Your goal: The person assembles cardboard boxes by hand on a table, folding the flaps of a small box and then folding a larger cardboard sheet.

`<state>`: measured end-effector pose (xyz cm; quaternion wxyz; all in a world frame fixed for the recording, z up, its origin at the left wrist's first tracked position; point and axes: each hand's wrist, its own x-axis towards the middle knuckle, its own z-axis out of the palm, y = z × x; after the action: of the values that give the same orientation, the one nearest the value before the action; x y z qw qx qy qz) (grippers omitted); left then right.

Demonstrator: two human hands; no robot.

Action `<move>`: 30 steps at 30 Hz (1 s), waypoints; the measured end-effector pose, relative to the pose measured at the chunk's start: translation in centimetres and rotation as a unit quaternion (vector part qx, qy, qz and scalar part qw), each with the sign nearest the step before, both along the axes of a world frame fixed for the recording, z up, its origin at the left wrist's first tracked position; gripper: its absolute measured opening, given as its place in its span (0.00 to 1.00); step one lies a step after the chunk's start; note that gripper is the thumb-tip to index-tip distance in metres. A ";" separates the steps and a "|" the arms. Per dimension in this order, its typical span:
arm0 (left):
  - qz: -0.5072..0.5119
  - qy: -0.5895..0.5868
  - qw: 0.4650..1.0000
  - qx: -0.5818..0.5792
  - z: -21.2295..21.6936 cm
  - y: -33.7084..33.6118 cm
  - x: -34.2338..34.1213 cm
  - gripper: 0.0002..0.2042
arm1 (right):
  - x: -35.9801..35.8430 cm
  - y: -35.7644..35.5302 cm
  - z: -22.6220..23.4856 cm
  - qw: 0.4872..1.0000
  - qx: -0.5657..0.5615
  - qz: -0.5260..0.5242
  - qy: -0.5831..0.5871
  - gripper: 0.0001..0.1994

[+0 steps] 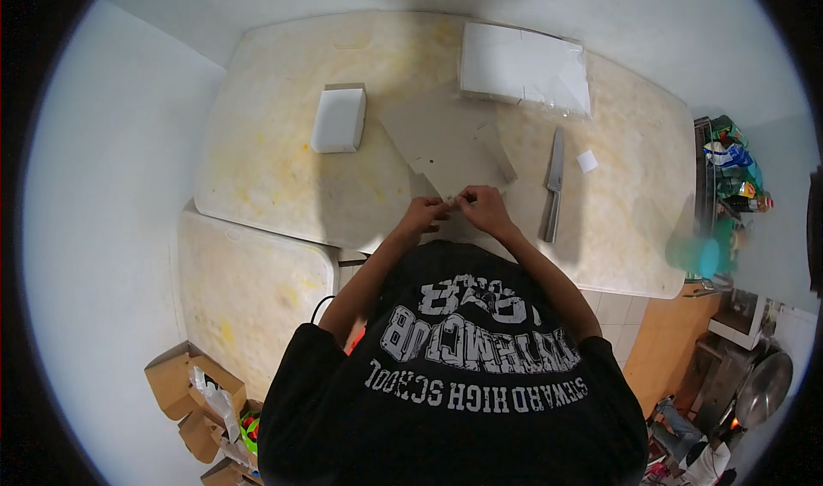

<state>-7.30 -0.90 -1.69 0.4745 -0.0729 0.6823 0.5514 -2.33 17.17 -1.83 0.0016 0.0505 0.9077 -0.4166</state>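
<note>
A: Head view: where are the packages?
B: White box (339,119) toward the worktop (283,177) far left; clear-wrapped white pack (525,66) at far edge.
A: Hands?
B: Left hand (424,214) and right hand (484,207) pinch a small strip (452,199) together near the front edge; knife (554,184) lies right, apart

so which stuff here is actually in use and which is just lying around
In use:
- left hand and right hand, pinching a small item together, too small to tell what
- grey sheet, right under the hands

Lying about:
- knife
- small white box
- flat white pack
- white scrap
- cardboard boxes on the floor
</note>
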 end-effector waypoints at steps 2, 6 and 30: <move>0.002 -0.012 1.000 0.008 0.3 0.1 0.0 0.16 | 0.1 0.1 -0.2 0.998 -0.050 -0.006 -0.033 0.11; 0.003 -0.011 1.000 0.001 0.2 0.3 0.0 0.16 | 0.2 0.2 -0.1 0.997 -0.066 0.011 -0.040 0.11; -0.006 0.049 0.997 -0.053 -1.5 0.3 0.0 0.15 | -0.2 1.1 0.3 0.993 -0.064 0.054 -0.084 0.12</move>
<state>-7.31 -0.59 -3.16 0.4391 -0.0666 0.7338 0.5140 -2.51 18.29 -1.57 0.1034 0.0361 0.8774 -0.4672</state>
